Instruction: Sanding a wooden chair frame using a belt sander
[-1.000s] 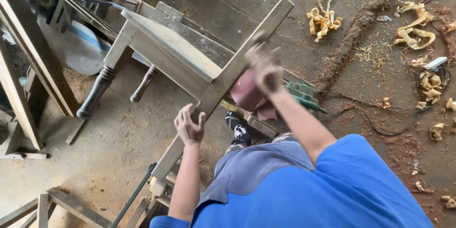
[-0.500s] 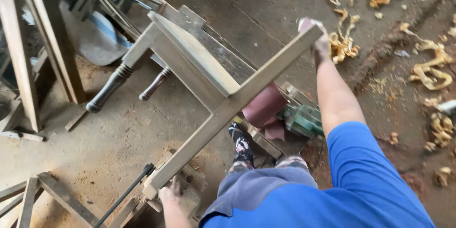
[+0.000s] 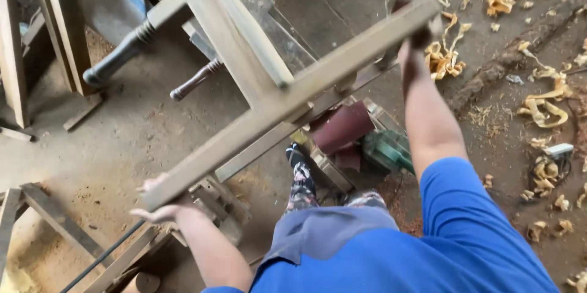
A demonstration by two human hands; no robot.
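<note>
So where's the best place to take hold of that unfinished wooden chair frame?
On the unfinished wooden chair frame, grip the long straight rail near both ends, from below, as the left hand and right hand do. It lies tilted, its turned legs pointing away.

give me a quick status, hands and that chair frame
Left hand grips the low end of the wooden chair frame. Right hand grips the high end. Frame lifted, tilted, above the belt sander on the floor.
</note>
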